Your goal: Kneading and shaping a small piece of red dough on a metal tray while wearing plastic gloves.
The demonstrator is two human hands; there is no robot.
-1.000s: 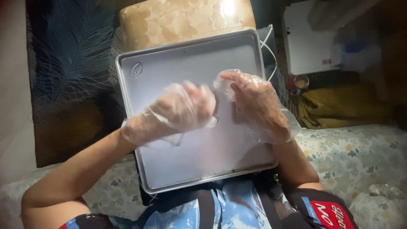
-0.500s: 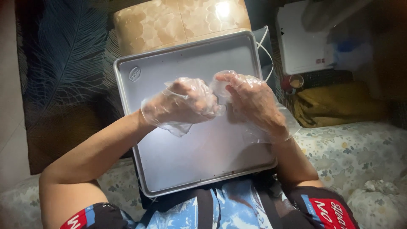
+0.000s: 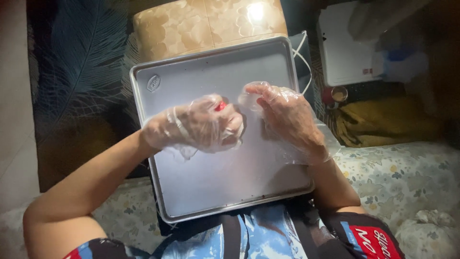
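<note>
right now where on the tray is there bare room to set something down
Bare patches: the tray top, between far rim and hands, and the near part toward the lap. Crowded in the middle, where the left hand and right hand meet.

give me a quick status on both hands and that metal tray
Left hand gloved, closed around a small red thing. Right hand gloved, fingertips pinched beside it, contents unclear. Both over the metal tray on the lap. Nothing in the way.
</note>
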